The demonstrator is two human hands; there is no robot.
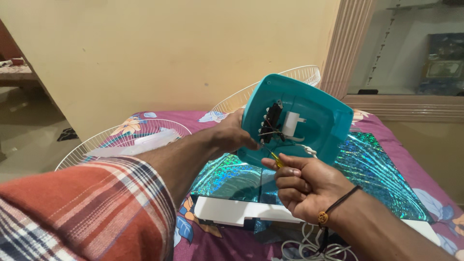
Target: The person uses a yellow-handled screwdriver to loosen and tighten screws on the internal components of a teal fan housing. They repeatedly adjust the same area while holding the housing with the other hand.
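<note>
The teal fan housing [309,121] is tilted up on its edge above the bed [406,145], its hollow underside turned toward you so the inner parts show. Your left hand [234,133] clamps the housing's left rim, fingers wrapped round the edge to steady it. Your right hand [304,186] is closed in a narrow grip on a small yellow-handled screwdriver [277,160], whose tip points up into the cavity near the black switch block [271,123].

As for progress, you look to be well into taking it apart: the housing is off its stand and open, the white wire guards are off and lying apart, one [121,140] on the left and one [270,89] behind the housing. The wiring inside appears to be still attached; thin wires run from the switch block, a white plastic piece [291,123] sits beside it, and a white cord [309,151] trails out of the lower edge. Whether any screw is loose you cannot tell from here.

The housing is smooth, glossy moulded plastic with rounded corners. The guards are thin white wire in radial spokes. Under it lies a shiny holographic teal sheet [372,166] with a fan-shaped glitter pattern, over a purple floral bedcover. A flat white panel [232,212] rests at the near edge, with coiled white cable [309,246] below your wrist.
</note>
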